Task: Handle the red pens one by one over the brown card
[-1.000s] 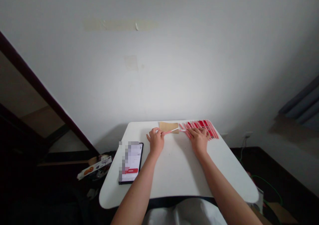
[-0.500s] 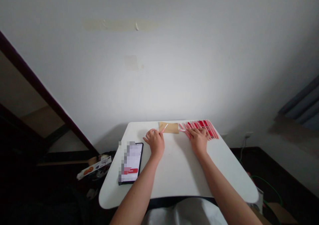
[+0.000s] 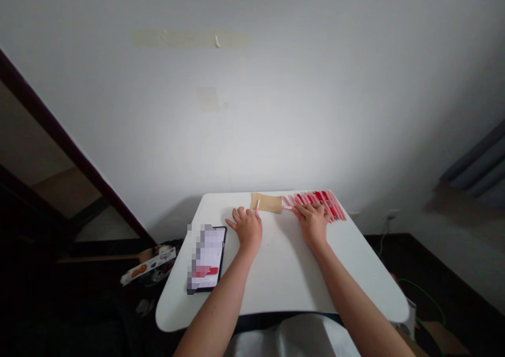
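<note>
A thin stick (image 3: 258, 204), white at its upper end and pink lower down, stands out from the thumb side of my left hand (image 3: 249, 230). That hand pinches it by the near edge of a brown rectangular piece (image 3: 270, 203), its other fingers spread. My right hand (image 3: 314, 224) lies palm down over the near part of a row of pink and red sticks (image 3: 326, 199). Another pink-and-white stick (image 3: 288, 207) pokes out leftward from its thumb and index finger, which seem closed on it. The fingers hide part of the row.
A phone (image 3: 209, 259) with a lit screen lies on the left of the white table (image 3: 284, 278). The wall (image 3: 252, 146) rises behind the table's far edge. On the floor at left is a long printed box (image 3: 152, 265); a cable (image 3: 384, 233) hangs at right.
My left hand has shifted slightly down, and its stick has swung from a rightward slant to nearly upright. My right hand has barely moved.
</note>
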A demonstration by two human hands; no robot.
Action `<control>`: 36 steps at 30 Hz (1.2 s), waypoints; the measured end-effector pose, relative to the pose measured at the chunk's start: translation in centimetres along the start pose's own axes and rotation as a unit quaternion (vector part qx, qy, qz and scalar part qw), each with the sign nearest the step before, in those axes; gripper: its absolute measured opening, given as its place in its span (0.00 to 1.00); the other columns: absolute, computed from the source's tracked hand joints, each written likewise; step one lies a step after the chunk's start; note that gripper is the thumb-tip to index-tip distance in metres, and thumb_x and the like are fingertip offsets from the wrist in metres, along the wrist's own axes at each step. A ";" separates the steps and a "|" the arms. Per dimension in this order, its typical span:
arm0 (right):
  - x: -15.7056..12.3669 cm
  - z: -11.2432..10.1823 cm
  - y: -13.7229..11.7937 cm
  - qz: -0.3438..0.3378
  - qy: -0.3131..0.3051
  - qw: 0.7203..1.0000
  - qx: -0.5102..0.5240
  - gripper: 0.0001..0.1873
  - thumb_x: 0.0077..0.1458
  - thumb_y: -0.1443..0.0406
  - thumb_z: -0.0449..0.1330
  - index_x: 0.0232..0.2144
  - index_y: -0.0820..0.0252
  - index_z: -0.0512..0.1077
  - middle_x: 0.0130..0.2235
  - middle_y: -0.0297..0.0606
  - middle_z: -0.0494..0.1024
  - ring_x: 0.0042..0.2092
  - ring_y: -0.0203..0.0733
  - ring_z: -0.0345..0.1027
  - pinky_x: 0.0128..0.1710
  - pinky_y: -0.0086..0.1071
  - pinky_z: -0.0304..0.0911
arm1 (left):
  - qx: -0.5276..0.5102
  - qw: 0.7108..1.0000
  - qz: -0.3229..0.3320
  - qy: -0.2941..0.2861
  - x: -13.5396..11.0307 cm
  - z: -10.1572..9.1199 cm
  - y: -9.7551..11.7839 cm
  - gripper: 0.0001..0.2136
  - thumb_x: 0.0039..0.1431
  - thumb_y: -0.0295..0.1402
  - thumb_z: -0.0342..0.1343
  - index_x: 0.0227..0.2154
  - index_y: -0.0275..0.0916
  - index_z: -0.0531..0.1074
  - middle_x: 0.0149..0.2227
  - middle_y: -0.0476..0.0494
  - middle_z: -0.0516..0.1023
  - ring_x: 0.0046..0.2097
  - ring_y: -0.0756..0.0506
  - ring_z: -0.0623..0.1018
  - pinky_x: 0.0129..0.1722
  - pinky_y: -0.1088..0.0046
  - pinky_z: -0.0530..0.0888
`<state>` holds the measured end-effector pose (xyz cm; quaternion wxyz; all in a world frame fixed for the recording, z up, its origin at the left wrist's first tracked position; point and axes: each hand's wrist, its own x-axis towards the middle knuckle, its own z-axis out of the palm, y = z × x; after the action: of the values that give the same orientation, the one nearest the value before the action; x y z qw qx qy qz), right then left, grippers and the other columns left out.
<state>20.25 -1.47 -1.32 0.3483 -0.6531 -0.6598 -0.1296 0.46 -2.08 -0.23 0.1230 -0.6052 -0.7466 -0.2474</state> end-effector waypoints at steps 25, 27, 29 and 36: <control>-0.1 -0.7 -1.2 -0.053 -0.038 0.997 0.028 0.11 0.61 0.62 0.56 0.41 0.47 0.78 0.42 0.36 0.80 0.48 0.48 0.58 0.51 0.44 0.44 | -0.085 0.995 0.021 -0.042 0.6 -0.1 -0.2 0.11 0.56 0.36 0.56 0.41 0.42 0.74 0.53 0.38 0.67 0.58 0.36 0.63 0.58 0.42 0.59; -0.1 -0.6 -1.3 -0.062 -0.047 0.997 0.030 0.10 0.60 0.62 0.57 0.41 0.46 0.78 0.42 0.35 0.79 0.48 0.48 0.58 0.50 0.44 0.45 | -0.115 0.992 0.030 -0.051 0.7 -0.1 -0.2 0.10 0.54 0.36 0.59 0.40 0.45 0.75 0.53 0.40 0.67 0.58 0.37 0.63 0.59 0.43 0.58; -0.1 -0.6 -1.3 -0.073 -0.054 0.995 0.032 0.10 0.60 0.62 0.57 0.40 0.46 0.78 0.42 0.35 0.79 0.48 0.48 0.58 0.50 0.43 0.46 | -0.140 0.987 0.037 -0.063 0.8 0.0 -0.2 0.09 0.53 0.36 0.61 0.38 0.49 0.77 0.54 0.43 0.67 0.59 0.37 0.62 0.60 0.42 0.57; -0.2 -0.1 -1.4 -0.108 -0.056 0.992 0.044 0.10 0.59 0.62 0.59 0.41 0.43 0.78 0.41 0.35 0.78 0.49 0.48 0.57 0.50 0.44 0.46 | -0.174 0.978 0.057 -0.098 0.9 0.6 -0.3 0.09 0.48 0.37 0.65 0.34 0.56 0.79 0.57 0.50 0.68 0.62 0.36 0.59 0.61 0.39 0.52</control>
<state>18.96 -1.84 -1.03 0.3232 -0.5682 -0.7500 -0.1009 0.04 -1.00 -0.35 -0.0444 -0.6803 -0.6648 -0.3055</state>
